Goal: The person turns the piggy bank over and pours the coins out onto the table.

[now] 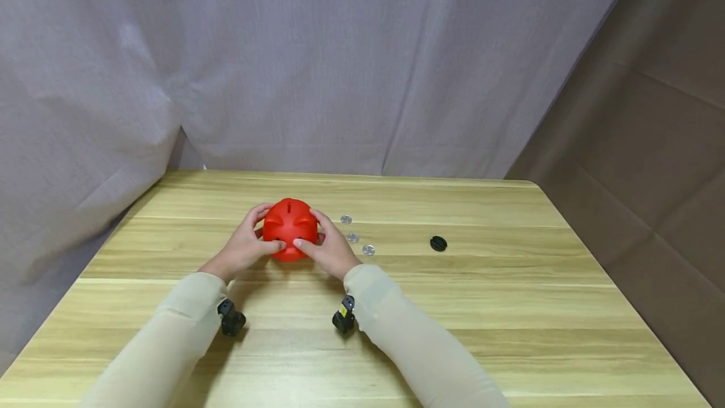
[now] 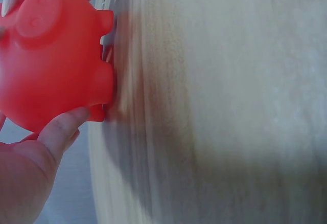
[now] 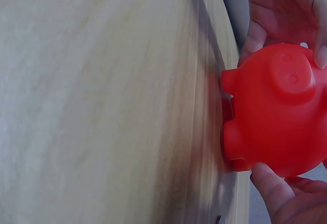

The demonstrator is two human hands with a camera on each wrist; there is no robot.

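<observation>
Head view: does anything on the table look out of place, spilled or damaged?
Nothing stands out. Both hands, left and right, hold the red piggy bank upright; three coins and a black plug lie apart beside it.

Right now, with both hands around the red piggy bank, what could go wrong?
1. The piggy bank is smooth and round; left hand and right hand grip it mostly by fingertips, so it might slip.
2. Three coins lie right beside the right hand; a sideways move could scatter them.
3. The black cap sits apart, easily forgotten.
</observation>
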